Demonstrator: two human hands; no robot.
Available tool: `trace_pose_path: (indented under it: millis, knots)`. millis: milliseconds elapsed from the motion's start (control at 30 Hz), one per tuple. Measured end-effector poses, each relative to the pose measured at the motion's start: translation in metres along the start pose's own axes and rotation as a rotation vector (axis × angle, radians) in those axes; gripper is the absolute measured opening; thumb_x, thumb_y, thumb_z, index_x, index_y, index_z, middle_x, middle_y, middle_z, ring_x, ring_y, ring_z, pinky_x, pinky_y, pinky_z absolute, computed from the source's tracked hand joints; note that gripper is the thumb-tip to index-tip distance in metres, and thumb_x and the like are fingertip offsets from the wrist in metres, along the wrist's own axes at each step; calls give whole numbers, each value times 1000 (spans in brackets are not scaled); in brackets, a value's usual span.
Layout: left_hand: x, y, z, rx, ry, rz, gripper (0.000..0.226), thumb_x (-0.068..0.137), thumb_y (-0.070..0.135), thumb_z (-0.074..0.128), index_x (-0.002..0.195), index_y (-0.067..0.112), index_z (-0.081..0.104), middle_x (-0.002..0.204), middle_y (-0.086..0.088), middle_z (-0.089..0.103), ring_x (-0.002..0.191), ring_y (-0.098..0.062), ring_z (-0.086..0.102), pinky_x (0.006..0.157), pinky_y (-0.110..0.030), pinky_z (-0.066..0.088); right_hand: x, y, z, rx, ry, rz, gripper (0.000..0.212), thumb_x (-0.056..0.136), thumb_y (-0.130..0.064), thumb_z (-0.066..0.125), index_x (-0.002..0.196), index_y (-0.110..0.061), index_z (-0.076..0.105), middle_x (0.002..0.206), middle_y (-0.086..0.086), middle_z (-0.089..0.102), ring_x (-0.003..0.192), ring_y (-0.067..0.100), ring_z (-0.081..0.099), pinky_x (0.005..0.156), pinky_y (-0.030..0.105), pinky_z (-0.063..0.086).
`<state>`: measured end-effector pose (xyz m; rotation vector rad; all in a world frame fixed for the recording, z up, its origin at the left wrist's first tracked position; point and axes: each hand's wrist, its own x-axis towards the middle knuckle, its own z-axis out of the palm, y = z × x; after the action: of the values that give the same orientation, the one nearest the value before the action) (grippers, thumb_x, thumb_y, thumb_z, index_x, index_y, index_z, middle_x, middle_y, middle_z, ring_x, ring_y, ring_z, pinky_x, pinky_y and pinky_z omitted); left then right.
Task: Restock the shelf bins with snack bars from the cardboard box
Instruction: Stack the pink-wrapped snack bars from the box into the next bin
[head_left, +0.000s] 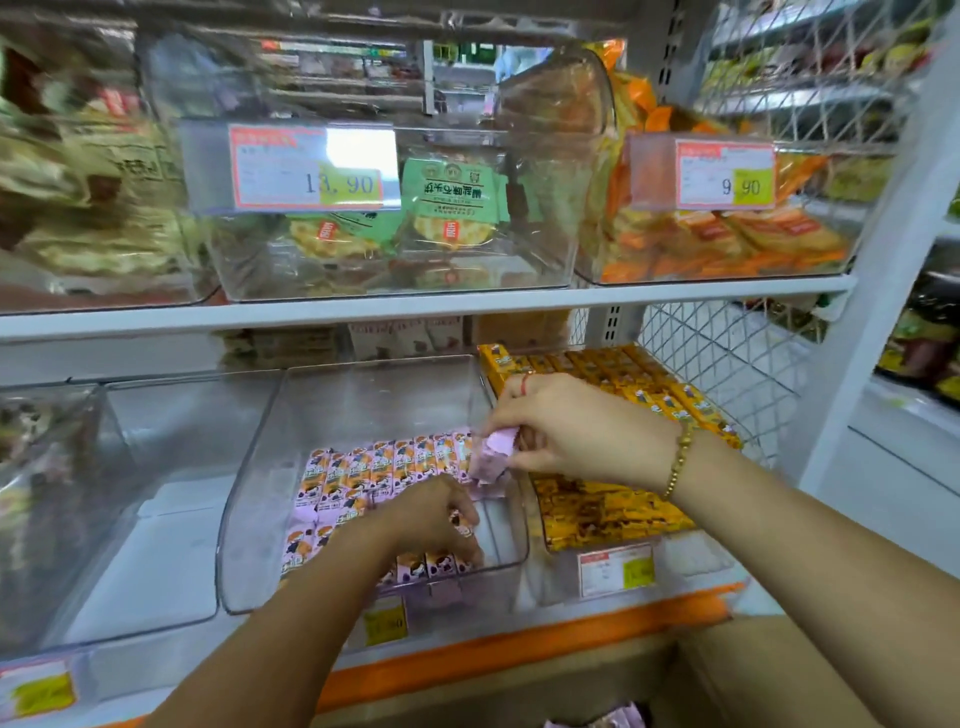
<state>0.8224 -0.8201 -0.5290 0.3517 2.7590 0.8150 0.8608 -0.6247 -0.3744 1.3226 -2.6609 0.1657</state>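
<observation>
Right hand: my right hand (576, 431) is closed in a pinch. Its fingertips and thumb hold a bunch of bars (491, 454) by one end, just over the right side of the clear bin (244, 519).
Left hand: my left hand (436, 514) is down inside the bin with bent fingers on the snack bars (363, 467). I cannot tell if it grips one or only presses on them.
Where the bars are: neat pink rows fill the left and front of the bin. The far half shows bare. A few more pink ones peek out of the cardboard box (753, 670) low down by me.
How they feel: I think they are light and small. The wrappers look shiny, so they may slip. The ends look soft and crinkly, and the middle is likely firmer.
Where to hold: I would grab across the middle of a few bars, not by the crinkly ends, so none slide out.
Next door: yellow bars (613, 509) sit in the bin just beside, so I must keep pink with pink.
</observation>
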Motion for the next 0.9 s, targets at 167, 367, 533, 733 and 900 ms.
trace_pose_path:
  millis: [167,367,533,733,900]
  knots:
    - [1,-4,0,-22,-5,-14,50,67,36,83,107,26,54,111,6,47,93,-11,50,71,-23,39,23,-4,15,-193,-203,-34,30,86,-17,61,115,-21,65,109,5,60,104,20,54,78,24,34]
    - [-5,-4,-1,-114,4,-16,63,69,24,84,118,24,45,111,5,49,93,-14,50,67,-22,41,37,-11,43,-287,-280,-6,16,76,-29,72,89,-23,65,95,3,64,93,23,59,68,26,35]
    - [-7,-5,-1,-155,1,1,77,66,23,85,131,22,43,130,5,55,118,-18,53,96,-38,47,44,-13,51,-252,-333,60,21,71,-31,78,79,-25,59,82,-5,58,85,18,55,75,25,28]
    - [-9,4,-4,-104,-2,54,53,81,12,65,130,29,53,129,2,59,106,-18,59,88,-29,48,26,-7,47,-103,-500,45,34,82,-48,67,111,-32,71,101,-14,70,101,9,49,106,33,21]
    - [-13,13,-8,-270,-44,-57,47,82,42,54,123,20,61,118,-5,61,100,-20,56,91,-34,41,20,-6,55,-136,-417,49,21,87,-32,65,106,-28,73,103,-10,70,112,10,55,118,34,-4]
